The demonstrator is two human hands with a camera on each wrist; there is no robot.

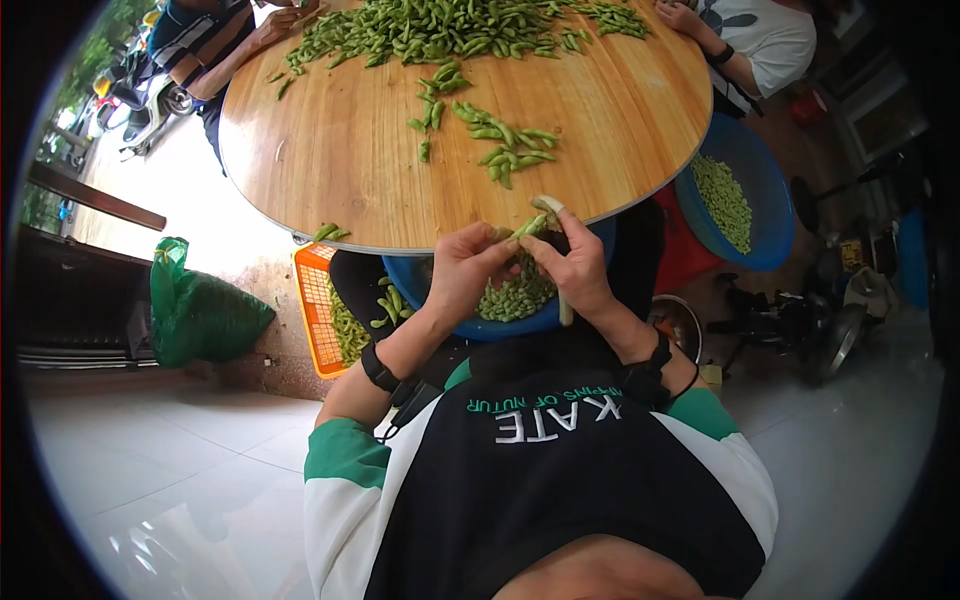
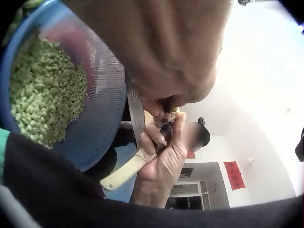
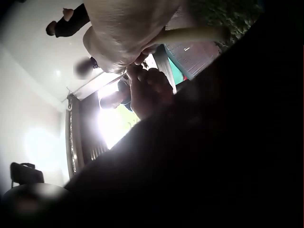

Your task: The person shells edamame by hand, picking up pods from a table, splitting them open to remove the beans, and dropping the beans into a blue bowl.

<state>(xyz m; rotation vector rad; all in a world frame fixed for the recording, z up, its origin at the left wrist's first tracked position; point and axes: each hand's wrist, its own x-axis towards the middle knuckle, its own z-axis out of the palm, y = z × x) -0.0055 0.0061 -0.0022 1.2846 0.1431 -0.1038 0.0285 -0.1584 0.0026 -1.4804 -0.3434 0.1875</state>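
Note:
Over a blue basin [image 1: 545, 321] of shelled green beans [image 1: 515, 290], both hands meet at the near edge of the round wooden table [image 1: 330, 170]. The left hand [image 1: 466, 268] pinches one end of a green pod [image 1: 532, 227]. The right hand [image 1: 580, 262] pinches the pod's other side and also holds a cream-handled tool, its handle [image 2: 124, 174] sticking out below the palm in the left wrist view. The right wrist view shows the hands [image 3: 128, 38] close together; the pod is hidden there.
Loose pods [image 1: 430, 30] are heaped at the table's far side, with small groups nearer. An orange basket [image 1: 318, 322] and green sack [image 1: 205, 320] stand left. Another blue basin [image 1: 765, 215] with beans is right. Two people sit across.

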